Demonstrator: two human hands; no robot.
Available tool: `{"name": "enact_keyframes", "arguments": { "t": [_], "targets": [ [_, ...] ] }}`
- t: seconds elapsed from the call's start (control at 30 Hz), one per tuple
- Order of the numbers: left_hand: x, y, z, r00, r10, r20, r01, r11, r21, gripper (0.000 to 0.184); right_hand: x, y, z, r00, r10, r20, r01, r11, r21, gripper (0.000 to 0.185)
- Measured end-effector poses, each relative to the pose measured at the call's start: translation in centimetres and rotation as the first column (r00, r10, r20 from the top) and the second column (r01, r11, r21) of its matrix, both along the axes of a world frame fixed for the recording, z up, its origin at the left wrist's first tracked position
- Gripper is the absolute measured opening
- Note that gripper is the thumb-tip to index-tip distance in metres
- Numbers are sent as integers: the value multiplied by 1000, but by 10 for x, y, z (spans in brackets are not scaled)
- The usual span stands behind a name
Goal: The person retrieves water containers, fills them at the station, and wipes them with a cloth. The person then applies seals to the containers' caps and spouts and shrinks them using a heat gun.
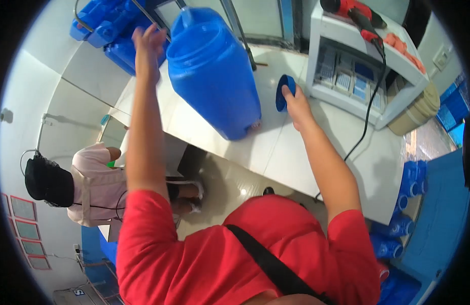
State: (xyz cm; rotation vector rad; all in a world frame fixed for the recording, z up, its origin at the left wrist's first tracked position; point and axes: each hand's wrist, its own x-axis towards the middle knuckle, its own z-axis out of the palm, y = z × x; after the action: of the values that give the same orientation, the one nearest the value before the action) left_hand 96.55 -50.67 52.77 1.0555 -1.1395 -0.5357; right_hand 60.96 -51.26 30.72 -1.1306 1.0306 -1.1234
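Observation:
A large blue plastic container (214, 81) stands on the white tiled counter, its wide round mouth uncovered and facing up. My left hand (149, 48) is raised just left of the container's mouth, fingers apart and slightly blurred, with nothing in it. To the right of the container, my right hand (296, 101) grips a round blue lid (284, 93) by its edge, holding it tilted on its side above the counter. Lid and container are apart.
A white shelf unit (346, 109) with a red-and-black power tool (352, 18) stands at the right; its black cable crosses the counter (245, 152). More blue containers (110, 28) are at the upper left. A person (95, 178) in a dark cap is at the left.

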Motion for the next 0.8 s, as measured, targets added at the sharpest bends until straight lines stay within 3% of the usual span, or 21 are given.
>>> {"name": "enact_keyframes", "arguments": {
  "t": [0.03, 0.07, 0.1, 0.17, 0.2, 0.27, 0.33, 0.4, 0.47, 0.5, 0.57, 0.6, 0.67, 0.73, 0.77, 0.8],
  "targets": [
    [-14, 32, -25, 995, -20, -94, 11, 995, -95, 89, 5, -5, 4, 999, -28, -46, 28, 1000, -14, 51],
    [-23, 55, -67, 996, -1, 86, 25, 958, -284, 96, 12, -14, 7, 994, -61, -90, 59, 998, -28, 52],
    [-29, 71, -106, 983, -6, 185, 65, 947, -314, 106, 21, -35, -20, 992, -110, -55, 105, 991, -85, 52],
    [-63, 111, -162, 921, 163, 353, -159, 986, -41, 122, 30, -61, -27, 982, -138, -127, 127, 988, -92, 54],
    [-82, 127, -175, 961, 74, 267, -107, 988, 113, 120, 34, -72, -33, 963, -161, -216, 149, 986, -73, 55],
    [-81, 119, -206, 977, -35, 212, -23, 964, 265, 123, 46, -96, -42, 941, -241, -236, 206, 965, -164, 52],
    [-78, 103, -200, 980, -39, 197, -9, 971, 237, 119, 57, -115, -21, 970, -179, -165, 197, 976, 97, 43],
    [-72, 89, -196, 981, -65, 181, 22, 973, 229, 115, 71, -151, -25, 983, 17, 182, -7, 999, -54, 39],
    [-65, 77, -193, 958, -82, 274, 28, 981, 194, 112, 75, -132, 31, 993, 23, 115, 6, 970, -243, 44],
    [-63, 73, -196, 960, -80, 268, 30, 982, 185, 113, 69, -116, 53, 993, 24, 112, 3, 973, -232, 44],
    [-60, 69, -200, 966, -95, 241, 49, 980, 192, 114, 49, -84, 88, 984, 60, -171, -129, 894, -430, 53],
    [-59, 67, -201, 969, -110, 220, 68, 980, 187, 115, 36, -66, 93, 983, 59, -174, -128, 897, -423, 53],
    [-63, 71, -209, 970, -114, 217, 69, 976, 204, 113, 8, -16, 82, 782, 98, -615, -300, 925, -234, 55],
    [-71, 75, -224, 996, -11, 94, -10, 977, 215, 108, -13, 26, 46, 595, 23, -803, -394, 879, -267, 57],
    [-94, 81, -230, 975, 198, 102, -213, 963, 166, 84, -19, 41, 22, 476, -18, -879, -426, 870, -248, 59],
    [-107, 92, -250, 978, 182, 100, -198, 963, 185, 84, -23, 54, -6, 345, -56, -937, -451, 865, -218, 61]
  ]
}}
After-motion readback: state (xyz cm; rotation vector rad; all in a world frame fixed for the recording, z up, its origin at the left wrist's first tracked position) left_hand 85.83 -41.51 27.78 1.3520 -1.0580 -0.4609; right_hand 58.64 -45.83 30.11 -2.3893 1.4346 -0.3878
